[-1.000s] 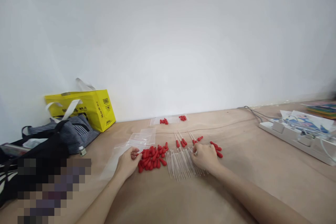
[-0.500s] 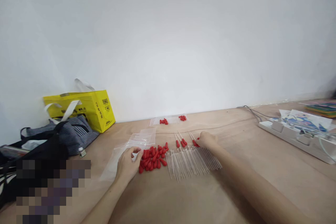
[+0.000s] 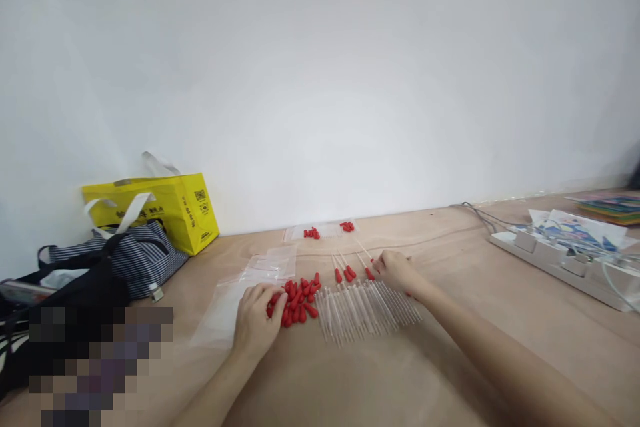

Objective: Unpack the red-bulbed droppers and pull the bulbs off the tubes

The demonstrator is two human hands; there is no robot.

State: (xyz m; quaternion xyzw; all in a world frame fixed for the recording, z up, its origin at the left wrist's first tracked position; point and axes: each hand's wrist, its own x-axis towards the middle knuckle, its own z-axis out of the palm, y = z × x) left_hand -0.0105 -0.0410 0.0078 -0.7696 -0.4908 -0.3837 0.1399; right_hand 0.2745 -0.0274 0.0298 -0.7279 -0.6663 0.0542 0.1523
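Observation:
My left hand (image 3: 257,320) is at the left edge of a pile of red rubber bulbs (image 3: 303,297), thumb and fingers closed round a bulb; the exact grip is partly hidden. My right hand (image 3: 397,270) pinches the red end of a dropper (image 3: 364,252), its thin clear tube pointing away toward the wall. Beside it lies another dropper's red bulb (image 3: 369,273). Several finished-looking droppers (image 3: 349,272) with red bulbs lie to the left of that. A row of clear thin tubes (image 3: 363,313) spreads on the table between my hands.
Clear plastic bags (image 3: 220,310) lie left of the pile. A flat bag with red bulbs (image 3: 325,230) rests near the wall. At left stand a yellow bag (image 3: 185,213) and a striped bag (image 3: 150,247). A white power strip (image 3: 565,267) with cables and papers lies at right.
My left hand has moved right, over the edge of the bulb pile. My right hand has shifted slightly toward the left, and the dropper at its fingertips now shows.

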